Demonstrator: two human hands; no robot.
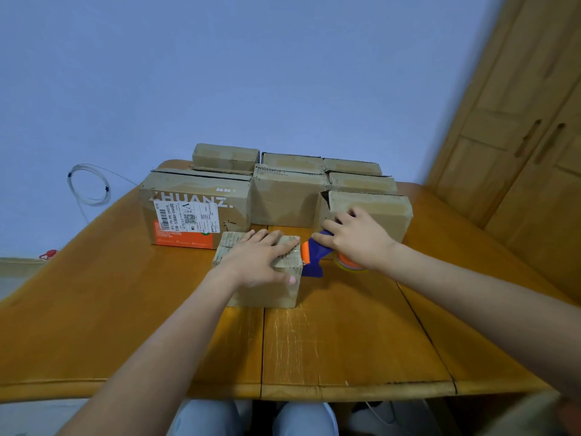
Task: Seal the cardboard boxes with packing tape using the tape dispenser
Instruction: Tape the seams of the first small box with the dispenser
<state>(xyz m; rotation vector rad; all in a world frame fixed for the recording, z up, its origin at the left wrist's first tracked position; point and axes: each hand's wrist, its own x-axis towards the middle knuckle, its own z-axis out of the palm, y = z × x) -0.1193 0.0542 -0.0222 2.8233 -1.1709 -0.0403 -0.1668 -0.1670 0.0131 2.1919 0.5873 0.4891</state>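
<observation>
Head view, near to far. Small box (261,278), near centre of table (345,341): your left hand (257,259) presses flat on its lid. Tape dispenser (317,256), touching the box's right edge: gripped by your right hand (355,240). Strip apparently nearly laid. Stacked boxes (283,190), far side: sealing status unclear; probably pending.
</observation>
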